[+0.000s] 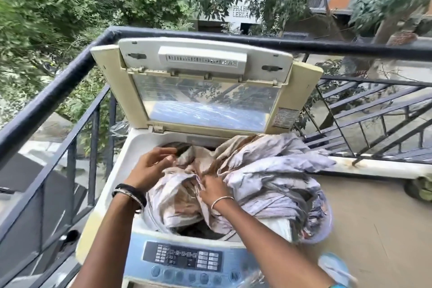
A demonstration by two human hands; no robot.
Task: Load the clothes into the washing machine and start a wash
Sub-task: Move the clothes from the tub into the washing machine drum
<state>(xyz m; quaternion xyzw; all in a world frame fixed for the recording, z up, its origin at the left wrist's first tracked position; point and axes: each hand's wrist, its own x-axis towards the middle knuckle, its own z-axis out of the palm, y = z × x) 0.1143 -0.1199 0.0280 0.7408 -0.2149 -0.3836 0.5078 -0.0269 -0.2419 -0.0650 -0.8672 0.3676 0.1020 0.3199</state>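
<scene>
A top-loading washing machine (112, 184) stands on a balcony with its lid (205, 82) raised upright. A large crumpled pale lilac and brown cloth (268, 170) spills over the drum opening and down into a lilac basket (320, 234) at the machine's right side. My right hand (214, 188) grips a fold of this cloth over the drum. My left hand (153, 166) hovers over the drum's left part, fingers spread, touching the cloth's edge. The control panel (187, 257) with buttons lies at the front.
A dark metal railing (60, 82) runs along the left and behind the machine. More railing bars (374, 119) stand to the right. The tan balcony floor (369, 217) extends right of the basket. Trees and buildings lie beyond.
</scene>
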